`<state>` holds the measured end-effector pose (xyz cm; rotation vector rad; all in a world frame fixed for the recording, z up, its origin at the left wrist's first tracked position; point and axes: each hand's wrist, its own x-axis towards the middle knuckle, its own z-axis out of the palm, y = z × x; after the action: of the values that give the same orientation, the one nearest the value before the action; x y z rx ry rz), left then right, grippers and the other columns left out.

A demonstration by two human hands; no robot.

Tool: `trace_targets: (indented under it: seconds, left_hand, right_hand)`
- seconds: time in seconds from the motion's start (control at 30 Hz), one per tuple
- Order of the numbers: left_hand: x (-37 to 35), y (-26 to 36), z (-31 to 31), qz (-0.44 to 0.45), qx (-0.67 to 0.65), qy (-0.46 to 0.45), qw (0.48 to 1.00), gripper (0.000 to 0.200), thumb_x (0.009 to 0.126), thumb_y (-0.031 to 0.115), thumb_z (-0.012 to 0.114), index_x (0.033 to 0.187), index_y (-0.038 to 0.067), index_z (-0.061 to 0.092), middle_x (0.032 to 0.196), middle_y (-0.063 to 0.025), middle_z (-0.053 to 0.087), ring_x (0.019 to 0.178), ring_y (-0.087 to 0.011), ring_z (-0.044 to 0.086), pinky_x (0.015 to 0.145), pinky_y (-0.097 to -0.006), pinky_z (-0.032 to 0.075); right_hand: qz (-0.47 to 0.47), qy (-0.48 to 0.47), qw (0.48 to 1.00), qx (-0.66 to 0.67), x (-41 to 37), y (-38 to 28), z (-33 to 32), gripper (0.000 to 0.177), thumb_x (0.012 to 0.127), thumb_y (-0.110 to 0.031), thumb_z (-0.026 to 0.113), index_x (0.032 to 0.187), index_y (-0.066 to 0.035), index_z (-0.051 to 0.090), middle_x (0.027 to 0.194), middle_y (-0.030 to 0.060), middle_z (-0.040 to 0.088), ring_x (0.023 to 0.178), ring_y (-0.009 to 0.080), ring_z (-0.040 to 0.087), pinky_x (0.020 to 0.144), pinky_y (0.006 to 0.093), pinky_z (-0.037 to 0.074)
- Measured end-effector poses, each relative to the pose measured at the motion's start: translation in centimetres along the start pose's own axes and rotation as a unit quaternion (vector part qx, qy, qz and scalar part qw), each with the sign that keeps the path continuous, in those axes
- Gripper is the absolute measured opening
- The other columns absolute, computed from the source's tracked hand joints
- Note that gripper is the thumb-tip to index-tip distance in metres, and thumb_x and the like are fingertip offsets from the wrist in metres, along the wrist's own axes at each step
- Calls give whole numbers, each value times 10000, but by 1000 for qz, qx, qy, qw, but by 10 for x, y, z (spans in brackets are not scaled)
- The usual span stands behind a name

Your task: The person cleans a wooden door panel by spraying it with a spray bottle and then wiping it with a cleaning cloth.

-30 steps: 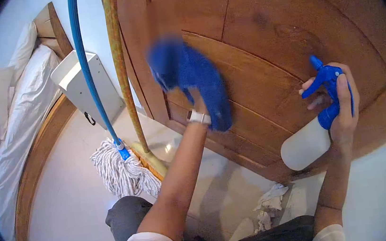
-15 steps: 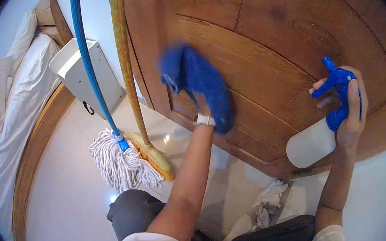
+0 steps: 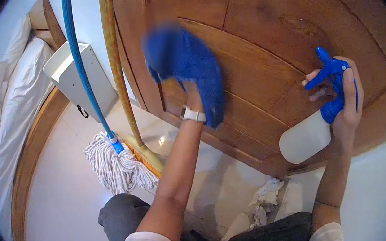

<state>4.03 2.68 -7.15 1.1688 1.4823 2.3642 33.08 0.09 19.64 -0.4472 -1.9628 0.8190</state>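
Note:
My left hand (image 3: pixel 193 99), with a white band at the wrist, presses a blue cloth (image 3: pixel 200 65) against the panelled wooden door (image 3: pixel 260 84). Folds of the cloth hide most of its fingers, and the upper part is blurred. On the right, my right hand (image 3: pixel 350 98) is wrapped round the neck of a spray bottle (image 3: pixel 304 139) with a pale translucent body and a blue trigger head. The bottle is tilted in front of the door, its blue nozzle pointing up and to the left.
A string mop (image 3: pixel 117 165) and a broom (image 3: pixel 144 153) stand close together at the left. Behind them is a white box-like holder (image 3: pixel 84 75). White covers (image 3: pixel 31 77) lie over a wooden frame (image 3: pixel 34 148) at far left. Crumpled white scraps (image 3: pixel 264 198) lie near the door's bottom.
My left hand and the blue cloth have shifted a little left and up across the door. My right hand still grips the spray bottle; the whole view has shifted slightly.

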Motion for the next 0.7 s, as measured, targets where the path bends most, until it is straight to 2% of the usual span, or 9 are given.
trace_targets:
  seconds: [0.13, 0.3, 0.43, 0.57, 0.7]
  left_hand:
    - [39, 36, 20, 77, 38, -5, 996, 488, 1047, 250, 545, 1461, 29, 408, 1484, -141, 451, 1367, -307, 399, 1192, -421, 262]
    - [24, 28, 21, 95, 75, 13, 993, 468, 1042, 252, 552, 1438, 30, 439, 1458, -144, 476, 1344, -316, 423, 1180, -430, 283]
    - [-25, -10, 11, 52, 103, 34, 993, 453, 1038, 254, 557, 1420, 31, 464, 1437, -147, 497, 1325, -323, 442, 1170, -436, 300]
    - [-76, -54, -7, -32, 129, 56, 990, 438, 1034, 257, 562, 1402, 32, 490, 1417, -149, 518, 1306, -329, 461, 1160, -443, 316]
    - [-92, -77, -18, -106, 106, 73, 986, 424, 1030, 259, 568, 1384, 32, 515, 1396, -152, 538, 1287, -336, 480, 1150, -450, 333]
  right_hand:
    - [-2, 11, 1000, -16, 0, 1, 3, 462, 1104, -405, 348, 1243, -13, 549, 950, 162, 723, 832, 231, 715, 649, 289, 524]
    - [5, 19, 999, -27, -2, 2, 6, 466, 1103, -408, 350, 1244, -11, 548, 945, 160, 724, 830, 227, 712, 642, 282, 513]
    - [-3, 9, 999, -34, -1, 1, 7, 464, 1104, -408, 351, 1244, -12, 548, 946, 157, 725, 831, 223, 711, 641, 281, 511]
    - [-6, 4, 999, -38, 0, -1, 8, 466, 1105, -413, 352, 1243, -13, 548, 956, 156, 726, 840, 222, 715, 649, 281, 517]
    - [2, 7, 999, -43, -2, -3, 8, 474, 1106, -418, 351, 1241, -8, 546, 964, 162, 725, 839, 227, 718, 649, 281, 524]
